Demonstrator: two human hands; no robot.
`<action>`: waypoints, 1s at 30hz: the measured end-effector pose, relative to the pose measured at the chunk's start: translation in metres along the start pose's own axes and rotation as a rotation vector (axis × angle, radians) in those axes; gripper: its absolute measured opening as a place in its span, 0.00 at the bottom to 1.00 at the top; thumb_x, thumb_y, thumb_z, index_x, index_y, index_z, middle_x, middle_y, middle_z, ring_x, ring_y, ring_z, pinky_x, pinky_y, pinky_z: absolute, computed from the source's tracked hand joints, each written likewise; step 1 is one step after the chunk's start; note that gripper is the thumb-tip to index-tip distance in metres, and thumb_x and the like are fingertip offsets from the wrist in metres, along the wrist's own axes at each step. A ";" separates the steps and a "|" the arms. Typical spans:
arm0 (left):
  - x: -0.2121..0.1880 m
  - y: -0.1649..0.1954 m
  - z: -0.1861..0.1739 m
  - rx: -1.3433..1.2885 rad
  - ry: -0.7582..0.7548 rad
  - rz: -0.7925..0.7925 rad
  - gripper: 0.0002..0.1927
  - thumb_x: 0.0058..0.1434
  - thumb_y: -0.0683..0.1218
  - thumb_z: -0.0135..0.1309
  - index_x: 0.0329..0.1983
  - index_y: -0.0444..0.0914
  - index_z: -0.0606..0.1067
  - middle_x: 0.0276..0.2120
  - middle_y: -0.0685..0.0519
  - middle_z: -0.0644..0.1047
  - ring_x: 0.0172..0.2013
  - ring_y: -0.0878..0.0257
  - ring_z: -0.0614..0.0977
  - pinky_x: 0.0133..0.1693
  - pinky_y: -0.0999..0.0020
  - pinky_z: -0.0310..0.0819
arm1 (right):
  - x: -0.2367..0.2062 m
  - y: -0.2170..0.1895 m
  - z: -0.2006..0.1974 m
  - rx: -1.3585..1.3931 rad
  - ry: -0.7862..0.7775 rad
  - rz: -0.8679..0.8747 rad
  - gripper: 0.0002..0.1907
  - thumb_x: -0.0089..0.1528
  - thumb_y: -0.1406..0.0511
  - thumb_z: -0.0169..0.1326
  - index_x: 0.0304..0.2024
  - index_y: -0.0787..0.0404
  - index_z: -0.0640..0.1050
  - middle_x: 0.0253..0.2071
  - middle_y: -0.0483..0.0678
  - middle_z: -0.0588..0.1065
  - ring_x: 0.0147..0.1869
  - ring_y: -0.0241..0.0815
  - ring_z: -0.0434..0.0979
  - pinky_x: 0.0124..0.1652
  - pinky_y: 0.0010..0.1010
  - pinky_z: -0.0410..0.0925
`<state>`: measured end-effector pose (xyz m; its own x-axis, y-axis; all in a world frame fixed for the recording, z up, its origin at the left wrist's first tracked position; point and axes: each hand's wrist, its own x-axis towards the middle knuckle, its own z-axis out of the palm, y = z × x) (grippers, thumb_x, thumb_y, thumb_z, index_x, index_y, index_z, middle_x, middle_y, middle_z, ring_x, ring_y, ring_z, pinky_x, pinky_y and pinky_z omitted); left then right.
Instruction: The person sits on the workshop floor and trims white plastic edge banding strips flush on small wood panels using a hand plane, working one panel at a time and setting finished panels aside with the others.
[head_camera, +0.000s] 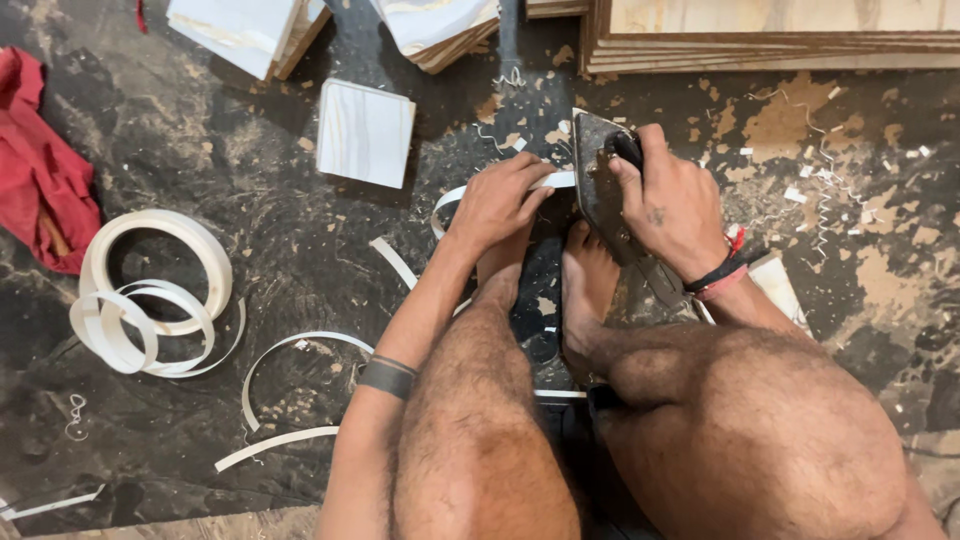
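I squat on a dark, stained floor with my bare feet under my hands. My right hand grips the black handle of a grey metal hand tool that stands on edge. My left hand pinches a white edge-banding strip and holds it against the tool's left side. The strip curls back under my left hand toward the floor. What the tool rests on is hidden by my hands and feet.
A coil of white banding lies at the left, with loose strips near my left knee. A square white-faced board lies ahead, more boards behind it, stacked plywood at top right, a red cloth at far left.
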<state>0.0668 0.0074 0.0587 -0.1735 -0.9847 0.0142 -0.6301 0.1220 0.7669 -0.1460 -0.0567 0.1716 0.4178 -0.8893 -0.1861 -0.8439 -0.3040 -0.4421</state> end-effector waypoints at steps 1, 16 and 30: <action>-0.001 -0.001 -0.001 -0.012 -0.007 -0.019 0.15 0.64 0.49 0.57 0.52 0.41 0.79 0.47 0.51 0.79 0.46 0.49 0.82 0.48 0.56 0.76 | 0.002 -0.003 0.002 0.006 -0.034 0.024 0.16 0.72 0.58 0.50 0.49 0.64 0.68 0.27 0.65 0.76 0.31 0.70 0.77 0.30 0.58 0.67; -0.003 -0.022 -0.011 -0.201 0.014 -0.312 0.13 0.60 0.55 0.60 0.37 0.42 0.83 0.29 0.49 0.83 0.34 0.52 0.85 0.37 0.58 0.75 | 0.011 -0.013 0.019 -0.009 -0.010 -0.093 0.18 0.73 0.59 0.51 0.47 0.69 0.65 0.29 0.67 0.74 0.27 0.71 0.76 0.26 0.57 0.66; -0.001 -0.014 -0.008 -0.151 -0.001 -0.399 0.12 0.60 0.54 0.59 0.35 0.42 0.82 0.29 0.49 0.84 0.35 0.50 0.86 0.40 0.56 0.76 | 0.015 -0.025 0.026 -0.019 -0.049 -0.093 0.18 0.74 0.59 0.50 0.47 0.69 0.64 0.24 0.67 0.73 0.27 0.72 0.75 0.27 0.58 0.66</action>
<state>0.0819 0.0058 0.0533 0.0610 -0.9509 -0.3035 -0.5304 -0.2885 0.7972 -0.1098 -0.0532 0.1568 0.5101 -0.8394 -0.1877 -0.8067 -0.3912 -0.4430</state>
